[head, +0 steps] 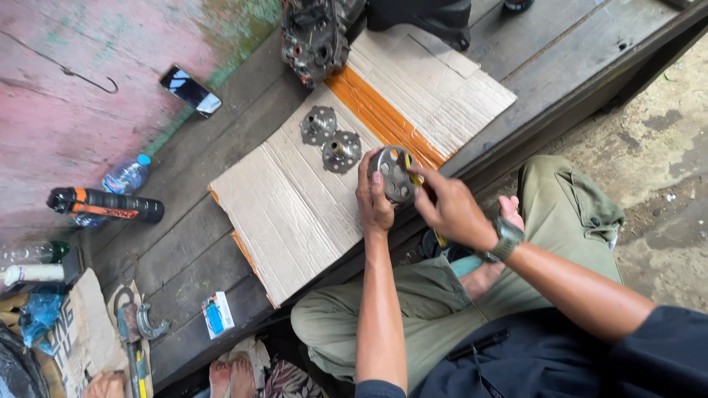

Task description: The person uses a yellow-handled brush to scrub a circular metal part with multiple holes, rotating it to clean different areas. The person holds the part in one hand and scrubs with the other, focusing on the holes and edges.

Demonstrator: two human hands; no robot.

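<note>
Left hand: my left hand (pixel 374 200) is curled around the near left edge of a round metal disc with holes (pixel 394 174), thumb and fingers closed on its rim, holding it upright and tilted toward me.
Right hand: my right hand (pixel 451 208) is closed in a pinch on a thin yellow-handled tool (pixel 414 177), whose tip meets the right side of the disc; a watch with a green strap (pixel 507 237) sits on that wrist.
Disc: it is held between both hands, lifted just above the near edge of the cardboard sheet (pixel 295 206), over the front edge of the bench (pixel 184 258).
Nearby parts: two smaller flanged metal hubs (pixel 330 140) lie side by side on the cardboard, just beyond the disc and apart from my hands.
Farther on the cardboard: a large dark engine part (pixel 313 37) stands at the far end, beside an orange tape strip (pixel 383 118).
Bench, left side: a phone (pixel 190 90) lies face up, well apart from my hands; a black and orange spray can (pixel 103 204) lies on its side next to a clear water bottle (pixel 127 175); a small blue and white box (pixel 217 315) lies near the front edge.
Below: my legs in olive trousers (pixel 442 295) are folded under my arms.
</note>
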